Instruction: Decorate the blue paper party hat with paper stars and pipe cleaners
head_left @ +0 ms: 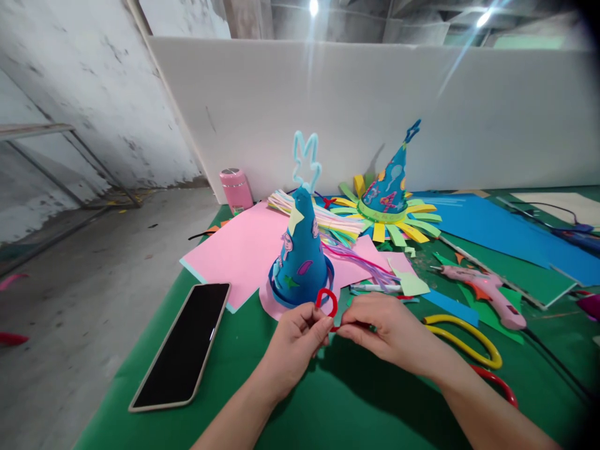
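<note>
Both hands pinch a red pipe cleaner (327, 298) bent into a loop. My left hand (294, 347) grips its left end and my right hand (391, 331) grips its right end, fingers pressed together. Just behind the loop stands a blue paper cone hat (302, 253) with a pale blue pipe-cleaner shape on its tip and a pink paper brim. A second decorated blue cone hat (391, 181) with yellow and green paper strips round its base stands further back.
A phone (182, 344) lies face up at the left on the green table (225, 375). Pink paper (234, 250), a pink bottle (236, 189), paper strips, blue paper (497, 228), a pink glue gun (487, 290) and yellow-handled scissors (464, 340) lie around. A white board stands behind.
</note>
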The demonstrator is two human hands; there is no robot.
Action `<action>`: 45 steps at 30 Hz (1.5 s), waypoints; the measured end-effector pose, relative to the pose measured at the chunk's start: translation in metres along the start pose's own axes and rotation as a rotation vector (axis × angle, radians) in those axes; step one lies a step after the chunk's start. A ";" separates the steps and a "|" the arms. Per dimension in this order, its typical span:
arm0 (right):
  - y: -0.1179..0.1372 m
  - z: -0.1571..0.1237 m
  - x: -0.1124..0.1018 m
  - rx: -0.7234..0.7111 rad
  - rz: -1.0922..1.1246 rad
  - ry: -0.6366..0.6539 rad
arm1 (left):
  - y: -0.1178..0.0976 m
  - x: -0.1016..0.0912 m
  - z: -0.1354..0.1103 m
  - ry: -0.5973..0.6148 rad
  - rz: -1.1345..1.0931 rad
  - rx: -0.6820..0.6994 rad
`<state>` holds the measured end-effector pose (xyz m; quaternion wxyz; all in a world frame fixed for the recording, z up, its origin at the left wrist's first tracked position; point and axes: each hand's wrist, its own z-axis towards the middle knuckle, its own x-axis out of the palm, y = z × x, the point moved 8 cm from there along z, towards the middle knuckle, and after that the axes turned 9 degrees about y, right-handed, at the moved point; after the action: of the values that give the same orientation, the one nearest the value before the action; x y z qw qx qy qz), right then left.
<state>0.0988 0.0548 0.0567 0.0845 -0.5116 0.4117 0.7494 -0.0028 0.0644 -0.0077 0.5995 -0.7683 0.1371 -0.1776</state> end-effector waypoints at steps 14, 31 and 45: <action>0.008 -0.003 -0.013 -0.093 -0.087 -0.139 | -0.003 -0.007 0.001 -0.057 -0.019 0.058; 0.008 -0.002 -0.002 -0.067 -0.124 -0.254 | -0.017 -0.011 -0.003 -0.051 0.107 0.220; 0.021 -0.008 -0.028 -0.146 -0.429 -0.228 | -0.032 -0.005 -0.010 -0.046 0.336 0.308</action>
<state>0.1057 0.0443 0.0904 0.2503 -0.5044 0.2264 0.7948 -0.0114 0.0652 0.0254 0.7338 -0.6380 0.2205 -0.0764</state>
